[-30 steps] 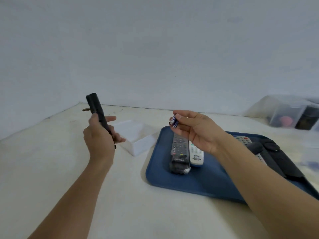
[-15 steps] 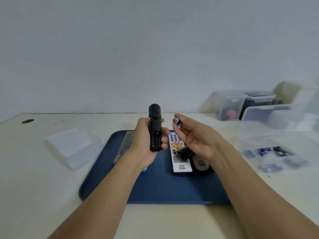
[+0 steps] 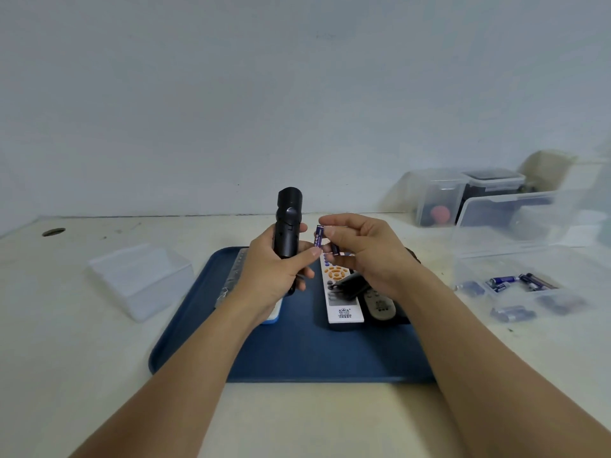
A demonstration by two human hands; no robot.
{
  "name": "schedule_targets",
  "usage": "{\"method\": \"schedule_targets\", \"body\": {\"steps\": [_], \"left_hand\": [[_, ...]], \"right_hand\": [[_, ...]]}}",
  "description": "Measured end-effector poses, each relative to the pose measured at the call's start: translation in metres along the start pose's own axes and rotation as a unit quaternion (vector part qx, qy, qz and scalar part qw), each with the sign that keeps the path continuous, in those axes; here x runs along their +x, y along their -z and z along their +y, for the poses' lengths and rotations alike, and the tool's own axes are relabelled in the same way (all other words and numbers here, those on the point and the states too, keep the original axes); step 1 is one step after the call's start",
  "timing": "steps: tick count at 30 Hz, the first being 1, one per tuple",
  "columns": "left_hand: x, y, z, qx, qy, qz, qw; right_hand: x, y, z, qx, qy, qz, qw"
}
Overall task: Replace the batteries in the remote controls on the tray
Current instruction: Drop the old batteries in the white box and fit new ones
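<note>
black remote upright, purple battery beside

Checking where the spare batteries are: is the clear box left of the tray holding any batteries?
No, the clear box left of the blue tray shows nothing inside; loose batteries lie in the container on the right.

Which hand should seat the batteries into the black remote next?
Right. The right hand already pinches the batteries beside the black remote; the left hand is wrapped around that remote, holding it upright.
</note>
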State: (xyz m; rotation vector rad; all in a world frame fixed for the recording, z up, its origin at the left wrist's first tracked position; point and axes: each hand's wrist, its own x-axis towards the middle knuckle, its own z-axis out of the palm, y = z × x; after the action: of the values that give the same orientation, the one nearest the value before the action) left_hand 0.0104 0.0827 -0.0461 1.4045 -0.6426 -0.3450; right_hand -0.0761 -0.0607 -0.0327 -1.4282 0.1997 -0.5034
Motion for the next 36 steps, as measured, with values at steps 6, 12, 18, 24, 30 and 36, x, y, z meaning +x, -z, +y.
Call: {"method": "schedule_targets", "body": {"steps": [6, 12, 18, 24, 30, 36], "left_hand": [[0.002, -0.005, -0.003, 0.0, 0.002, 0.004, 1.0], [0.004, -0.004, -0.006, -0.013, 0.015, -0.009, 1.0], [0.003, -0.01, 0.007, -0.23, 0.125, -0.027, 0.965], [0.006, -0.003, 0.01, -0.334, 0.121, 0.002, 0.935], [0.006, -0.004, 0.006, -0.307, 0.11, -0.006, 0.945], [0.008, -0.005, 0.005, -0.248, 0.116, 0.011, 0.962]], "right_hand": [[0.005, 0.008, -0.004, -0.027, -0.049, 0.035, 0.998], [0.001, -0.001, -0.003, -0.129, -0.044, -0.026, 0.99], [0.005, 0.0, -0.012, 0.084, -0.113, 0.013, 0.99], [0.004, -0.001, -0.013, 0.159, -0.163, -0.04, 0.973], [-0.003, -0.007, -0.011, -0.079, -0.076, -0.075, 0.991], [-0.007, -0.015, -0.011, -0.164, -0.05, -0.082, 0.982]]}}
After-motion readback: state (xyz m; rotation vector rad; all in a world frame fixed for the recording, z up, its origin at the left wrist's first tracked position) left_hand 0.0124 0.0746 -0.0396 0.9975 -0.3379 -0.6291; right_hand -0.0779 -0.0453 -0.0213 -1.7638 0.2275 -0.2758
